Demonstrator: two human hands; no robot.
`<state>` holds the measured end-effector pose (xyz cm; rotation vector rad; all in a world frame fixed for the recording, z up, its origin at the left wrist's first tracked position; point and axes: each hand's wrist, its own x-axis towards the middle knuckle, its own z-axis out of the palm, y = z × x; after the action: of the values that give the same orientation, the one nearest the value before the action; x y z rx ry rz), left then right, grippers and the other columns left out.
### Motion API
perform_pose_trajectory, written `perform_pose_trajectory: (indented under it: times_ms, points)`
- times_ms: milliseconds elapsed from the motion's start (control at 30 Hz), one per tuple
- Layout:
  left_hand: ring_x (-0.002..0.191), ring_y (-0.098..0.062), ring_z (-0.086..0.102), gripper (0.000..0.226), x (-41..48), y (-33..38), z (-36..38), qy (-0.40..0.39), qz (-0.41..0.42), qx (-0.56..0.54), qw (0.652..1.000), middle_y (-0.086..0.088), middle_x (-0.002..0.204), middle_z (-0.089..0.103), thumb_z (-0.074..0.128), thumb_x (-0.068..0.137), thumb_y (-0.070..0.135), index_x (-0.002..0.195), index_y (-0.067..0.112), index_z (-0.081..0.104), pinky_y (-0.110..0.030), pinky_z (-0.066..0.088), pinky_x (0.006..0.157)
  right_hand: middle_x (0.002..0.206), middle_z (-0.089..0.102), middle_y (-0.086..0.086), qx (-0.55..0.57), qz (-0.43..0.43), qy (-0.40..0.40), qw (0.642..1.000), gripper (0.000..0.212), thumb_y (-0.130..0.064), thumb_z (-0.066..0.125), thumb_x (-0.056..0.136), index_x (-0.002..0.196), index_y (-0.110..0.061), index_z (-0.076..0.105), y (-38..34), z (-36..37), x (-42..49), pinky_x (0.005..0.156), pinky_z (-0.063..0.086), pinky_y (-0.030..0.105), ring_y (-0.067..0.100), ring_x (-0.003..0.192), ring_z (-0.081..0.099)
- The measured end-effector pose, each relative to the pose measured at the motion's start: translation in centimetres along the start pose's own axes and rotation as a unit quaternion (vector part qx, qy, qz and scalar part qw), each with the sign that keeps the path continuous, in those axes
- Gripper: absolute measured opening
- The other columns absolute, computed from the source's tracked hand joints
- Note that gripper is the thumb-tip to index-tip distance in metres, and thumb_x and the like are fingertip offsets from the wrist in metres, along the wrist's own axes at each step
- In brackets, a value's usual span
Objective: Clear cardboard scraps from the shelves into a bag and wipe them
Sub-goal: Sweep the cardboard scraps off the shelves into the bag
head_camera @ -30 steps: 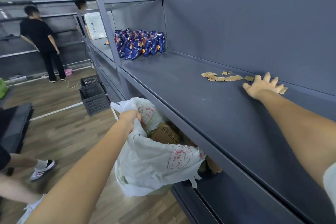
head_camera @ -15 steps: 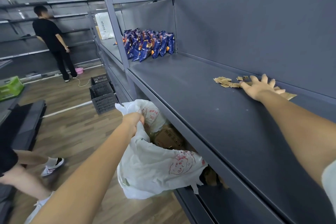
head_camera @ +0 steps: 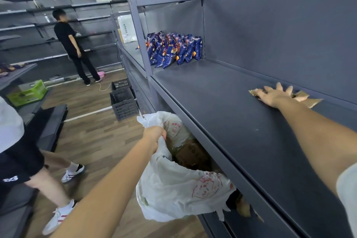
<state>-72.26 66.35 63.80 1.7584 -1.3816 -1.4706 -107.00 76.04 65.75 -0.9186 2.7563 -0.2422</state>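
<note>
Right hand flat on grey shelf near back panel, fingers spread over cardboard scraps poking out at both sides; left hand fisted on rim of white plastic bag, hanging open below shelf edge, cardboard inside.

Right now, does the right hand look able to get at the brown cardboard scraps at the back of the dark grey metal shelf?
Probably yes. The right hand already lies flat, fingers spread, on the brown cardboard scraps near the back wall, and the dark grey metal shelf around it is bare.
</note>
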Motion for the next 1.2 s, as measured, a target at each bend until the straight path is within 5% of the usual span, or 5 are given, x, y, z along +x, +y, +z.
perform_pose_trajectory:
  times_ms: [200,500,1200]
  points:
    - [0.069,-0.022,0.046,0.017,0.7,0.0,0.0,-0.012,-0.002,0.016,1.0,-0.011,0.075,0.044,0.046,0.078,-0.014,0.071,0.002,0.049,-0.026,0.041,0.054,0.158,0.005,0.004,-0.038,-0.024,0.004,0.999,0.065,-0.061,0.009,0.092,0.149,-0.029,0.01,-0.3,0.7,0.0,0.115,-0.006,0.053,0.033,0.144,-0.005]
    - [0.068,-0.022,0.045,0.018,1.4,0.2,0.2,0.004,0.005,0.044,0.999,-0.009,0.073,0.039,0.049,0.077,-0.012,0.07,0.002,0.041,-0.03,0.043,0.067,0.159,0.002,0.0,-0.034,-0.018,0.009,0.999,0.062,-0.06,0.01,0.093,0.148,-0.032,0.012,-0.9,1.3,-3.3,0.112,0.001,0.062,0.031,0.145,-0.002]
    - [0.058,-0.02,0.037,0.026,-0.4,-1.2,-1.1,-0.034,0.039,0.005,0.999,-0.008,0.069,0.038,0.051,0.077,-0.01,0.062,0.005,0.036,-0.024,0.031,0.046,0.159,0.004,-0.003,-0.061,-0.175,0.011,0.983,0.061,-0.053,0.021,0.096,0.149,-0.023,0.012,-11.3,6.9,-16.0,0.111,0.003,0.062,0.029,0.145,0.002]
